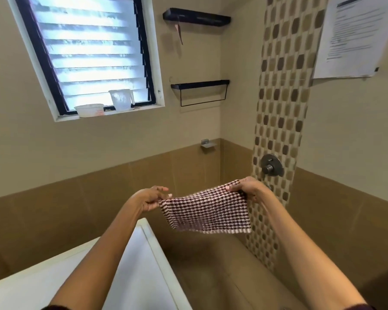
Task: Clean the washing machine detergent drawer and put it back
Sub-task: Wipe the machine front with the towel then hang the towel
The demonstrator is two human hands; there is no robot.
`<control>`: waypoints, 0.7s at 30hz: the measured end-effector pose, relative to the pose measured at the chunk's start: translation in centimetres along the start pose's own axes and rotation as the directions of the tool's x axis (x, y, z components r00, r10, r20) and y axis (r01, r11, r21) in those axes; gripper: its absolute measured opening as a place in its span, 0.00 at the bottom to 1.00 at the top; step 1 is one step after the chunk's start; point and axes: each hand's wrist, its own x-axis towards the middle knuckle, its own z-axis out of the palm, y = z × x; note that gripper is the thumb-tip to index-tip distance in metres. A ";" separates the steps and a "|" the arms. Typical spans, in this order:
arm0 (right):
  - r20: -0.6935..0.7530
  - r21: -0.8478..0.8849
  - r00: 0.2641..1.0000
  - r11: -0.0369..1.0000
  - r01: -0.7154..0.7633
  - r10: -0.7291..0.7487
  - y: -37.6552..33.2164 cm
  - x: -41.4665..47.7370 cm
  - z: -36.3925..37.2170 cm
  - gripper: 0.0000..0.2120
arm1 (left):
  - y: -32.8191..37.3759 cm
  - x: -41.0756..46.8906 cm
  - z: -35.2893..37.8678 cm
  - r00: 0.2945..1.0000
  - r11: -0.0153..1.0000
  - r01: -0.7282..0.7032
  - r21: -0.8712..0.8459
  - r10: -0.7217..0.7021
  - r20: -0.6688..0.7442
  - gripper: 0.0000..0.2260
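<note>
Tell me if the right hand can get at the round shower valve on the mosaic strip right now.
Probably yes: the shower valve sits just above the right hand with nothing between, though that hand pinches the checked cloth.
</note>
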 end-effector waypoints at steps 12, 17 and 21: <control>-0.057 0.151 0.991 0.980 0.130 -0.123 -1.6 -0.2 -2.4 0.08 | 1.8 0.1 0.8 0.998 0.985 -0.055 0.165 0.056 -0.005 0.17; -0.407 -0.040 0.864 0.950 0.308 -0.297 -2.1 -1.2 -1.4 0.13 | 2.2 0.5 1.3 0.908 0.927 -0.297 0.230 0.348 -0.233 0.10; -0.440 0.047 0.824 0.907 0.418 -0.357 -2.2 -1.4 -1.1 0.13 | 2.6 0.5 1.5 0.765 0.753 -0.425 0.502 0.595 -0.245 0.08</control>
